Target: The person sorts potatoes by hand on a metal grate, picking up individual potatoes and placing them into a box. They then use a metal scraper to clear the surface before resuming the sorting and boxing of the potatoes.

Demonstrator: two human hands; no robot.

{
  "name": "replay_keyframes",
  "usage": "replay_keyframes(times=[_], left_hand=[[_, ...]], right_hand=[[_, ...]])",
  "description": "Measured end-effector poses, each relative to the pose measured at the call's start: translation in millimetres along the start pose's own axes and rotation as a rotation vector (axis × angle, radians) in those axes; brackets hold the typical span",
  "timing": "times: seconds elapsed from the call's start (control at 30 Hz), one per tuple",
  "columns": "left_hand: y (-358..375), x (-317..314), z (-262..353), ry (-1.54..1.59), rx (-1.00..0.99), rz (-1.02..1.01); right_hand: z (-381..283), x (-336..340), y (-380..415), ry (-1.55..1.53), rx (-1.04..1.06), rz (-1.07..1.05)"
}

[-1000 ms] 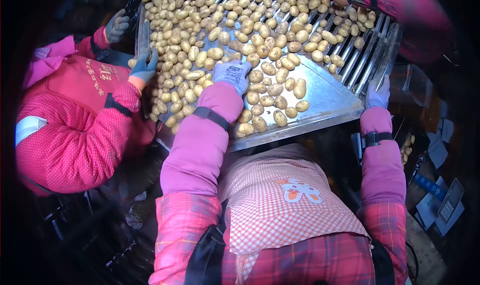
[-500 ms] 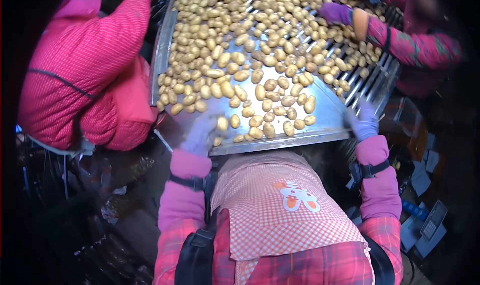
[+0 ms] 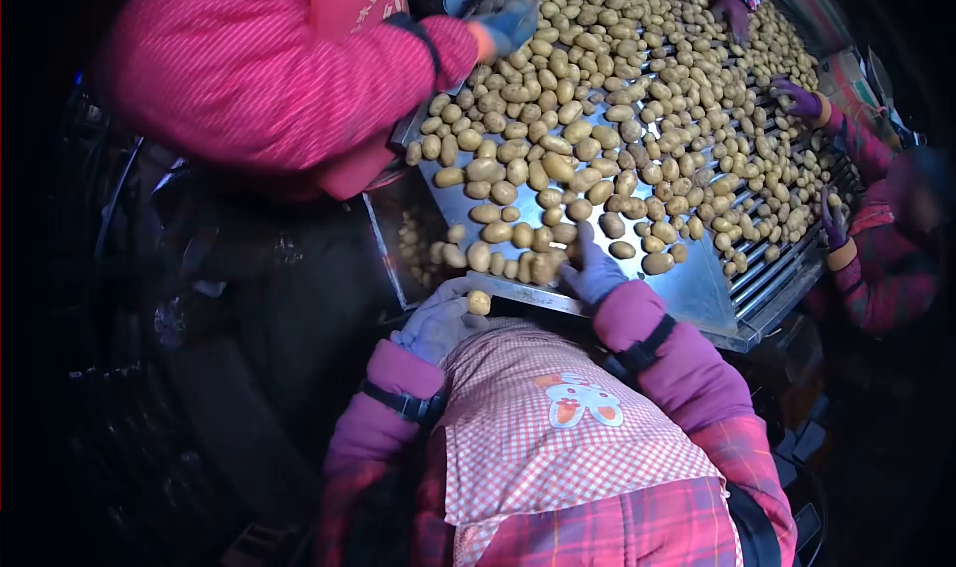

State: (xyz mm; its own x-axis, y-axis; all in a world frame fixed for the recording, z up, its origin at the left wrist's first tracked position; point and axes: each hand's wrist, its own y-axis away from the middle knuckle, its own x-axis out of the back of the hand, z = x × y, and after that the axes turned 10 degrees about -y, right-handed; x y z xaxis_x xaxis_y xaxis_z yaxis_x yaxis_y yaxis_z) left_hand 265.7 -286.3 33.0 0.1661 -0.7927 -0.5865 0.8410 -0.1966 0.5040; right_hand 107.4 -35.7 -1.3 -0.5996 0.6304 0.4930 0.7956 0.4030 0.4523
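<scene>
Cupping one potato (image 3: 479, 302) in your left hand (image 3: 438, 320), below the tray edge (image 3: 637, 313) | right hand (image 3: 594, 271) flat, open, touching the potato heap (image 3: 518, 253) just ahead | hands apart, right nearer heap.

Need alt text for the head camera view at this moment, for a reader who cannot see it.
A person in gloves works at the near edge of a metal sorting table covered in small potatoes: the left hand holds one potato just off the edge, and the right hand rests among the potatoes. Co-workers' gloved hands reach in from other sides.
</scene>
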Motion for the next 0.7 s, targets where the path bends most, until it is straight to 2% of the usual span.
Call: replay_keyframes(times=[0.1,0.13,0.17,0.2,0.27,0.3,0.37,0.4,0.43,0.47,0.5,0.53,0.6,0.63,0.7], left_hand=[[-8.6,-1.1,0.1,-0.018,-0.042,0.023],[-13.6,-5.7,2.3,-0.023,-0.035,0.012],[-19.7,-12.7,6.6,-0.131,-0.086,0.091],[-26.8,-20.1,8.8,-0.236,-0.139,0.170],[-49.9,-41.2,10.0,-0.360,-0.176,0.156],[-60.2,-52.6,10.7,-0.485,-0.209,0.147],[-78.8,-74.5,1.8,-0.788,-0.415,-0.083],[-98.2,-85.5,-1.5,-0.665,-0.323,-0.194],[-113.0,-94.2,-4.7,-0.545,-0.214,-0.291],[-115.4,-103.0,-1.8,-0.564,-0.192,-0.343],[-110.1,-109.2,4.6,-0.895,-0.300,-0.163],[-108.1,-112.1,8.6,-1.213,-0.431,0.021],[-125.8,-104.8,-5.2,-1.358,-0.614,-0.103],[-131.5,-99.3,-12.0,-1.445,-0.603,-0.154],[-140.4,-100.6,-17.3,-1.542,-0.578,-0.234]], right_hand=[[-2.5,-37.3,-29.9,-0.208,0.210,-0.127],[-25.8,-29.1,-20.4,-0.231,0.213,-0.169],[-25.9,-36.8,-22.7,-0.349,0.279,-0.158],[-21.0,-33.0,-18.9,-0.505,0.223,-0.239],[-51.4,0.4,7.3,-0.805,0.040,-0.380],[-42.0,1.6,6.7,-0.877,0.066,-0.352],[-22.6,30.0,21.9,-0.187,0.666,-0.180],[-30.2,40.1,32.4,-0.613,0.443,-0.187],[-18.9,49.7,34.3,-0.738,0.352,-0.252],[-9.8,54.8,40.2,-0.832,0.222,-0.186],[0.1,60.3,46.3,-0.929,0.097,-0.123],[19.5,65.6,48.8,-0.949,0.099,-0.064],[68.7,81.2,64.5,-0.386,0.650,0.081],[81.6,91.6,88.2,-0.384,0.609,0.168],[94.7,98.1,137.3,-1.078,0.123,0.097]])
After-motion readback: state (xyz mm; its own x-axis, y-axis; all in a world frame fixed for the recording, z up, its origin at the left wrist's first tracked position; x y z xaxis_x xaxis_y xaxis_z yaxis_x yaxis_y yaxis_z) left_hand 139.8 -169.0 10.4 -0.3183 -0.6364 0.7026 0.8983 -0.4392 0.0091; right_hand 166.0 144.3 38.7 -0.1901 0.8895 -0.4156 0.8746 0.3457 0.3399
